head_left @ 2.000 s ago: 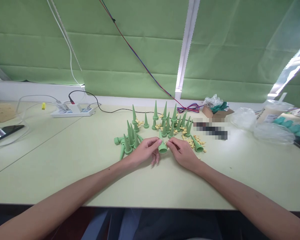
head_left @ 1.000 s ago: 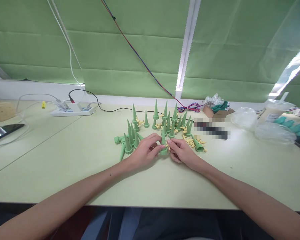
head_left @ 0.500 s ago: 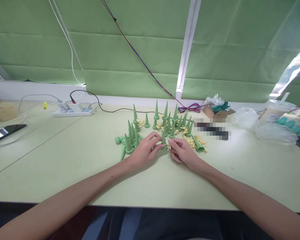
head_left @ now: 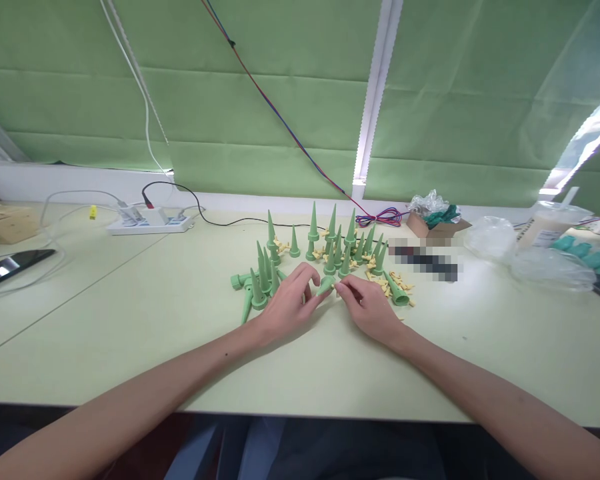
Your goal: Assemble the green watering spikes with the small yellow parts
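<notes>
Between my hands is a green cone (head_left: 325, 286), tilted over, with my left hand (head_left: 296, 298) closed on it. My right hand (head_left: 369, 305) pinches a small yellow piece (head_left: 334, 286) against the cone's right side. Several green cones (head_left: 313, 223) stand upright just beyond my hands, with small yellow pieces (head_left: 380, 285) scattered among them. More green cones (head_left: 258, 293) are grouped beside my left hand, some lying down. A green cone (head_left: 399, 295) lies on its side to the right of my right hand, its open end facing me.
A white power strip (head_left: 150, 225) with cables sits at the back left, near a dark phone (head_left: 10, 267). At the right are a cardboard box (head_left: 437, 230), clear plastic bags (head_left: 553, 268) and a drink cup (head_left: 545, 227). The table (head_left: 300, 380) edge runs along the front.
The cone in my left hand has gone from upright to tilted. My right hand has brought the yellow piece against its side.
</notes>
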The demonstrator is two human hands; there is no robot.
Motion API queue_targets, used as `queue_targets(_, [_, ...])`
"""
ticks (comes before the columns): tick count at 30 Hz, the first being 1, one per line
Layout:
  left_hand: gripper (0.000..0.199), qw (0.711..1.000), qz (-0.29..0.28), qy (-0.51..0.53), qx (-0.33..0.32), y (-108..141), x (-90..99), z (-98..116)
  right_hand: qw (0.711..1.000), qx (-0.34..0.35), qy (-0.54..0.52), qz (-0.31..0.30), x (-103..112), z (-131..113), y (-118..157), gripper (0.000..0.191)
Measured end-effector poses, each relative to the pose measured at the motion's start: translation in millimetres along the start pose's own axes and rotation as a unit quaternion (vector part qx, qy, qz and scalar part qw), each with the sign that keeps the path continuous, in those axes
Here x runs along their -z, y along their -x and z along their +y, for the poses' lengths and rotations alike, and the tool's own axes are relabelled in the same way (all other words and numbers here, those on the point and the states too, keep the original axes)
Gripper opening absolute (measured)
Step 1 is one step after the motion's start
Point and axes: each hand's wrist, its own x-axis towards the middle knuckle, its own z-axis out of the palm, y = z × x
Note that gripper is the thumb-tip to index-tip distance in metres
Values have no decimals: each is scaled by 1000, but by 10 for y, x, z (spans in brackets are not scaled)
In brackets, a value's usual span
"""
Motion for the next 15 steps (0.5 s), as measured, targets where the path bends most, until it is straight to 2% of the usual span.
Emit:
queue_targets(6, [18, 1000, -18, 11, 9, -16, 9, 27, 999, 17, 24, 26, 15, 16, -8, 32])
queue_targets(8, [26, 999, -25, 21, 18, -23, 21, 56, 999, 17, 25, 33, 22, 18, -11, 32])
queue_targets(11, [41, 994, -41, 76, 60, -29, 39, 102, 999, 19, 19, 33, 31, 13, -12, 31])
queue_targets(15, [51, 971, -84, 182, 132, -18, 46, 130, 999, 36, 4, 15, 35, -6, -9, 30])
